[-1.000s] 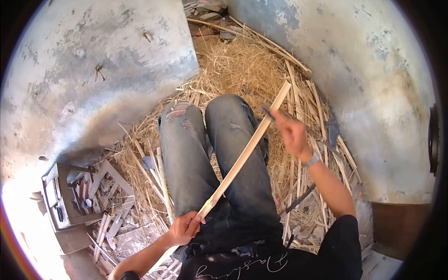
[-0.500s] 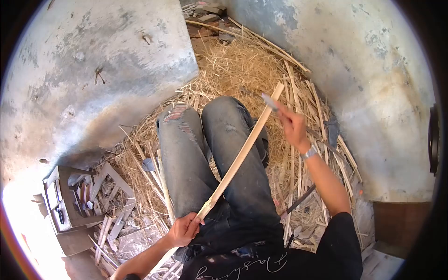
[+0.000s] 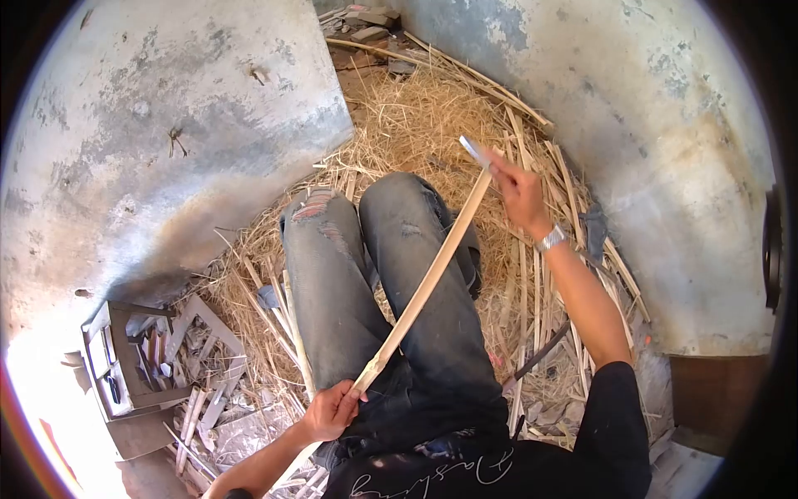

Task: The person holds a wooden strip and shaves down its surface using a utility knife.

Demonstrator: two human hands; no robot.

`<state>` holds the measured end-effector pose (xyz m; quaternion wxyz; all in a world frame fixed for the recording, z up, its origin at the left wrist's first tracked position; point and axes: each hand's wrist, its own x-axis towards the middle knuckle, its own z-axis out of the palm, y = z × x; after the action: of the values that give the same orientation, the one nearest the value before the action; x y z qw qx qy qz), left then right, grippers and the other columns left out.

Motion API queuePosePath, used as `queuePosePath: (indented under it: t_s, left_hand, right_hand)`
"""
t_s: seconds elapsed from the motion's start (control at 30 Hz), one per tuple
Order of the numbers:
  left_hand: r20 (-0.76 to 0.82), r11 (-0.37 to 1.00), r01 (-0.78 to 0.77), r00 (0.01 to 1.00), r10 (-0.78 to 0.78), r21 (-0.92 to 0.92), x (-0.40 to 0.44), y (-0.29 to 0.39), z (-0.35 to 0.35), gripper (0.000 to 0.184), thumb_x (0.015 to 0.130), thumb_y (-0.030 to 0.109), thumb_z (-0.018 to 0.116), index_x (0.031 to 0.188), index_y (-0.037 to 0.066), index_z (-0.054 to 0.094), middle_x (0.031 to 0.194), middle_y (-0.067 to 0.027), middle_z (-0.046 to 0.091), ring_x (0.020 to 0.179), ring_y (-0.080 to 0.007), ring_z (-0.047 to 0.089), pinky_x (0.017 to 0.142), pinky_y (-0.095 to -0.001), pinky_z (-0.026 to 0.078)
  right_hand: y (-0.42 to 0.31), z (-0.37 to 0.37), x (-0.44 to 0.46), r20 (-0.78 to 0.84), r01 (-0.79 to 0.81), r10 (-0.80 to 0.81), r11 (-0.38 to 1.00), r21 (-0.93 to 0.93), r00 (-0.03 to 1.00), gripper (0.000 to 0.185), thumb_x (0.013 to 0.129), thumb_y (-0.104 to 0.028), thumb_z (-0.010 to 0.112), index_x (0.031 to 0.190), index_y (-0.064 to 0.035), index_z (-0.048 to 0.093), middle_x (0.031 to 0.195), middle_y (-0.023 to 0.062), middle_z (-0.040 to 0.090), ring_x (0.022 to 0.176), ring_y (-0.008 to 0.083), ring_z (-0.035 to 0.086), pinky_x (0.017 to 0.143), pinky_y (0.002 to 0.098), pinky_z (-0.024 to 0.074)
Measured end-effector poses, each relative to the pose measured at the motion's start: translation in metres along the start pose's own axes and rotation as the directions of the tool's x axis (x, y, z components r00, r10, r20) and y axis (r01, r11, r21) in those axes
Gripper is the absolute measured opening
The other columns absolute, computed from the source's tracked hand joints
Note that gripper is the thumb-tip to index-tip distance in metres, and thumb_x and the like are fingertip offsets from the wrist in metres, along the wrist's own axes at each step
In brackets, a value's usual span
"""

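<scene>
So I'm sitting here with a long pale strip [image 3: 426, 293], bamboo or wood by the look of it, lying diagonally across my lap. Its near end part is down by my belly and the far end pokes up past my right knee, out over the shavings [image 3: 420, 108].

My left hand [image 3: 331, 410] has the low part, fingers folded round and thumb pressed on, so it's pinched pretty snug just below a knobbly joint in the strip. My right hand [image 3: 522, 198] is up at the far end, fingers curled together round a tool with a flat shiny blade [image 3: 474, 150]. Handle's buried in my fist, so can't really see it. Blade sits right by the strip's tip, but I can't tell if the edge is actually touching. Got a metal watch [image 3: 552, 239] on that wrist.

Wearing beat-up jeans [image 3: 332, 291], ripped at the left knee, and a black shirt [image 3: 416, 470] with white script on it. More long strips lie on the floor off to the right, by a patchy wall [image 3: 665, 166]. Down on my left there's an open box [image 3: 158, 397] with tools in it.
</scene>
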<state>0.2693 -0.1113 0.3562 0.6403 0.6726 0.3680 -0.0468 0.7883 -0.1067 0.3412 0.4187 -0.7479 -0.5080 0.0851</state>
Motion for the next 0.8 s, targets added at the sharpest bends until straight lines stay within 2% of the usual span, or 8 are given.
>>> queuePosePath:
  t_s: [0.2, 0.33, 0.4, 0.47, 0.57, 0.67, 0.73, 0.8]
  left_hand:
    - [-0.031, 1.0, 0.019, 0.999, -0.018, 0.019, 0.0, 0.006, 0.002, 0.029, 0.115, 0.024, 0.048, 0.104, 0.003, 0.065, 0.064, -0.0013, 0.058, 0.053, -0.0104, 0.055, 0.053, -0.0292, 0.044]
    - [-0.049, 0.999, -0.01, 0.999, 0.012, 0.05, -0.001, 0.007, 0.004, 0.028, 0.114, 0.023, 0.049, 0.103, 0.003, 0.066, 0.064, -0.0024, 0.059, 0.054, -0.0105, 0.056, 0.053, -0.0296, 0.046]
    - [-0.05, 0.998, -0.003, 0.999, 0.006, 0.059, 0.0, 0.01, 0.005, 0.028, 0.114, 0.022, 0.049, 0.103, 0.003, 0.066, 0.064, -0.0031, 0.059, 0.054, -0.0108, 0.057, 0.054, -0.0296, 0.046]
    - [-0.06, 0.999, 0.001, 0.998, 0.002, 0.05, 0.003, 0.025, 0.006, 0.028, 0.114, 0.022, 0.048, 0.104, 0.003, 0.065, 0.064, -0.0034, 0.059, 0.054, -0.0114, 0.057, 0.053, -0.0297, 0.046]
    - [-0.052, 0.998, -0.029, 0.998, 0.031, 0.047, 0.021, 0.05, 0.005, 0.027, 0.115, 0.022, 0.047, 0.106, 0.003, 0.064, 0.064, -0.0031, 0.059, 0.053, -0.0111, 0.056, 0.052, -0.0305, 0.045]
    - [-0.057, 0.997, -0.055, 0.997, 0.058, 0.06, 0.038, 0.059, 0.009, 0.028, 0.115, 0.024, 0.046, 0.107, 0.003, 0.063, 0.065, -0.0026, 0.058, 0.052, -0.0105, 0.056, 0.051, -0.0309, 0.045]
    - [-0.07, 0.998, -0.049, 0.996, 0.051, 0.029, 0.039, 0.061, 0.016, 0.029, 0.115, 0.025, 0.046, 0.108, 0.003, 0.063, 0.065, -0.0032, 0.059, 0.052, -0.0116, 0.057, 0.052, -0.0311, 0.045]
    - [-0.071, 0.999, -0.026, 0.997, 0.028, 0.027, 0.038, 0.063, 0.017, 0.029, 0.115, 0.025, 0.046, 0.108, 0.003, 0.063, 0.065, -0.0031, 0.059, 0.052, -0.0116, 0.057, 0.052, -0.0311, 0.045]
  right_hand:
    - [0.01, 0.008, 0.002, -0.207, 0.148, -0.138, 0.988, 0.035, 0.969, 0.037, 0.108, -0.018, 0.061, 0.143, -0.0072, 0.066, 0.082, 0.0032, 0.073, 0.061, 0.0084, 0.052, 0.057, 0.0275, 0.0438]
    - [-0.014, 0.049, -0.065, -0.206, 0.492, -0.468, 0.866, 0.085, 0.859, 0.035, 0.107, -0.013, 0.06, 0.139, -0.0029, 0.068, 0.09, 0.0096, 0.08, 0.058, 0.0148, 0.061, 0.058, 0.0281, 0.0475]
    - [-0.052, 0.037, -0.089, 0.11, 0.238, -0.276, 0.932, 0.272, 0.955, 0.034, 0.105, -0.011, 0.058, 0.136, -0.0081, 0.071, 0.119, 0.0212, 0.076, 0.094, 0.0275, 0.079, 0.08, 0.0345, 0.0602]
    - [-0.048, 0.033, -0.071, 0.066, 0.314, -0.337, 0.921, 0.23, 0.939, 0.035, 0.104, -0.008, 0.059, 0.137, -0.0085, 0.071, 0.112, 0.0205, 0.078, 0.086, 0.0222, 0.078, 0.076, 0.0319, 0.0583]
    - [-0.026, 0.029, -0.046, -0.172, 0.122, -0.097, 0.983, 0.138, 0.98, 0.037, 0.103, -0.004, 0.059, 0.137, -0.0089, 0.071, 0.108, 0.02, 0.078, 0.085, 0.0184, 0.078, 0.075, 0.0313, 0.058]
    - [-0.022, 0.035, -0.04, -0.123, -0.185, 0.195, 0.979, 0.092, 0.973, 0.036, 0.102, -0.005, 0.059, 0.137, -0.0058, 0.07, 0.114, 0.0218, 0.077, 0.089, 0.0193, 0.078, 0.077, 0.0337, 0.0596]
    - [-0.041, 0.059, -0.07, -0.153, 0.36, -0.331, 0.901, 0.241, 0.931, 0.036, 0.103, -0.005, 0.059, 0.137, -0.0048, 0.07, 0.114, 0.0199, 0.078, 0.083, 0.0189, 0.076, 0.072, 0.0351, 0.0583]
    - [-0.065, 0.042, -0.088, 0.068, 0.262, -0.284, 0.937, 0.229, 0.956, 0.036, 0.103, -0.005, 0.059, 0.137, -0.0035, 0.07, 0.118, 0.0194, 0.078, 0.087, 0.0202, 0.077, 0.075, 0.0349, 0.0589]
